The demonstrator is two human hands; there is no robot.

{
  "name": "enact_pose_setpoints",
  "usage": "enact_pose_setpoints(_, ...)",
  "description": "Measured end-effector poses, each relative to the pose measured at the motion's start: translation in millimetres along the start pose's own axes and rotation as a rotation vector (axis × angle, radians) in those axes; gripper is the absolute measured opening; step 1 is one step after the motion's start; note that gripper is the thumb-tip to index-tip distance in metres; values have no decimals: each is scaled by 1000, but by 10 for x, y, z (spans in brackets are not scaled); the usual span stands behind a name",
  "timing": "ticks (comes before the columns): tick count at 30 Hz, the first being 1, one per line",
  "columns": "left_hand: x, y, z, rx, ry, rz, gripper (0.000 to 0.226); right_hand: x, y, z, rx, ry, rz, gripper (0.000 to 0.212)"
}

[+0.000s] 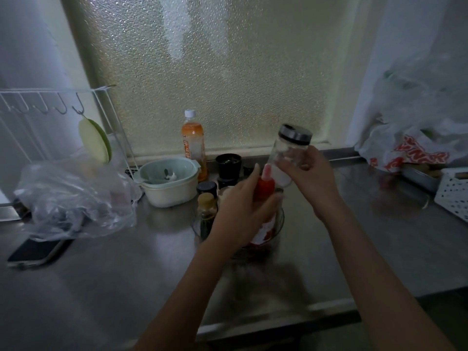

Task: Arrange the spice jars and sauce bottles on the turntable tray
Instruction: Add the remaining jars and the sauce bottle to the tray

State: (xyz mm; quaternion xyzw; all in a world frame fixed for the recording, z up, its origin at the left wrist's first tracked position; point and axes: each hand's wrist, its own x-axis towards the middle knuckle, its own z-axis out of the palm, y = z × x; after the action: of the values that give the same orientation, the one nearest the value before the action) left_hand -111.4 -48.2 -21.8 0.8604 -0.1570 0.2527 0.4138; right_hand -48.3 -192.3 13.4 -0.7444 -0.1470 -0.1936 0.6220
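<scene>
The table [329,249] is seen to be brushed metal, with a dull sheen and soft reflections. A clear glass jar [288,158] with a glossy metal lid [295,134] is held in the right hand [312,178]. The red sauce bottle [264,191] looks to be smooth plastic. Thin, crinkled plastic film is shown by the bag [76,198] at the left. The window pane [215,72] is made of pebbled, frosted glass. The rack [50,102] is formed of white coated wire.

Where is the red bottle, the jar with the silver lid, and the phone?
red bottle [265,186], head view, on its red shoulder below the cap.
jar [288,150], head view, on its clear glass body.
phone [38,250], head view, on its dark screen.
</scene>
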Motion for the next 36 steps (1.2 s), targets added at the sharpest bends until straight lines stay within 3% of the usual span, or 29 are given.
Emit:
enact_pose_setpoints(2, -81, -17, 59, 235, 63, 94, 46, -61, -25, -62, 21, 23, 28, 27)
enact_pose_setpoints(3, -104, -11, 73, 239, 127, 116, 40, -105, -37, -83, 23, 27, 32, 27)
enact_pose_setpoints(7, -147, 138, -28, -228, 458, -4, 25, -338, -54, -153, 50, -7, 22, 32)
enact_pose_setpoints(10, -126, 112, -228, -233, 667, 50, 29, -496, -23, -150, 44, -40, 30, 31)
enact_pose_setpoints(17, -223, -151, -365, -138, 692, 9, 40, -752, 160, 125, -82, -128, -32, 44)
enact_pose_setpoints(20, -252, -178, -370, -127, 677, -22, 45, -829, 304, 221, -255, -108, -77, 47)
enact_pose_setpoints(23, -263, -175, -380, -133, 693, -17, 43, -872, 420, 290, -289, -124, -36, 51)
enact_pose_setpoints(26, -247, -195, -393, -138, 704, -5, 46, -874, 404, 301, -263, -47, 13, 60)
enact_pose_setpoints(29, -251, -209, -393, -146, 718, 4, 47, -851, 191, 320, -445, 98, -160, 65)
enact_pose_setpoints(33, -264, -217, -379, -142, 751, -26, 35, -618, -124, 530, -886, -133, -401, 55)
enact_pose_setpoints(36, -270, -207, -397, -142, 757, -34, 28, -492, -141, 680, -1116, -312, -385, 58)
